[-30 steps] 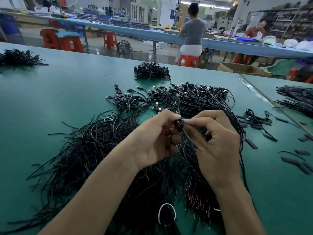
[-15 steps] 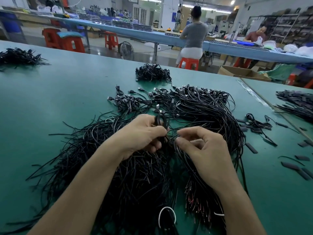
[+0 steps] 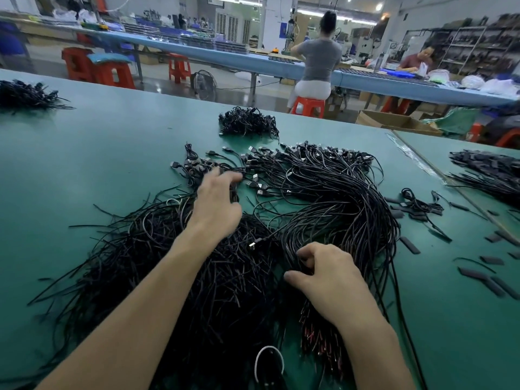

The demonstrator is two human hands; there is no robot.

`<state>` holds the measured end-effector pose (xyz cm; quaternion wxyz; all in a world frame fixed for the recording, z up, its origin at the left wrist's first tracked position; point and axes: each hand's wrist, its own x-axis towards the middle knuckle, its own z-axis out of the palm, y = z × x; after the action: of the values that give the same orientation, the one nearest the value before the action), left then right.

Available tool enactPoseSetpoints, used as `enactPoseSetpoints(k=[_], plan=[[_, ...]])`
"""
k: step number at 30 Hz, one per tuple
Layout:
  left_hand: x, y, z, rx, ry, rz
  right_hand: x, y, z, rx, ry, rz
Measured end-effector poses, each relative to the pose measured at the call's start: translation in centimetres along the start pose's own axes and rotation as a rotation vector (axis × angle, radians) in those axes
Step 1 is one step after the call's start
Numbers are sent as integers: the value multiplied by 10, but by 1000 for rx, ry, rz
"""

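Note:
A large bundle of black USB cables (image 3: 337, 198) curves across the green table (image 3: 84, 164), with bare red wire ends (image 3: 318, 333) near me. My right hand (image 3: 329, 277) rests on this bundle, thumb and curled fingers pinching into its strands. My left hand (image 3: 216, 201) reaches forward, fingers stretched over a small heap of coiled cables (image 3: 194, 167); it is blurred and I see nothing gripped in it. A loose mass of cut black cables (image 3: 157, 263) lies under my left forearm.
More cable heaps lie at the far middle (image 3: 247, 123), far left (image 3: 22, 94) and right (image 3: 489, 175). Short black sleeve pieces (image 3: 478, 274) are scattered at the right. A white loop (image 3: 267, 358) sits at the near edge. People work at a blue bench behind.
My hands have parted. The left hand, which held a coiled cable, moved forward to the small coiled heap. The right hand dropped down onto the big bundle.

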<state>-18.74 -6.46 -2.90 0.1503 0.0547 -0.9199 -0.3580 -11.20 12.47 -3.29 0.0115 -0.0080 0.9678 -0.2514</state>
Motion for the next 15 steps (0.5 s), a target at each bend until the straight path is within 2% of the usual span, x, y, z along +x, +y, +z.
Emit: enactPoseSetpoints(k=[5,9,12,15], plan=[[-8,-2,3,1,-52,-33,1,0,7,-41,88,35],[-15,5,0,-91,-62,41,5,0,7,0,108,54],[-25,12,1,-141,-233,143,5,1,2,-49,165,87],[-36,19,7,-157,-347,183,2,-2,1,-84,112,119]])
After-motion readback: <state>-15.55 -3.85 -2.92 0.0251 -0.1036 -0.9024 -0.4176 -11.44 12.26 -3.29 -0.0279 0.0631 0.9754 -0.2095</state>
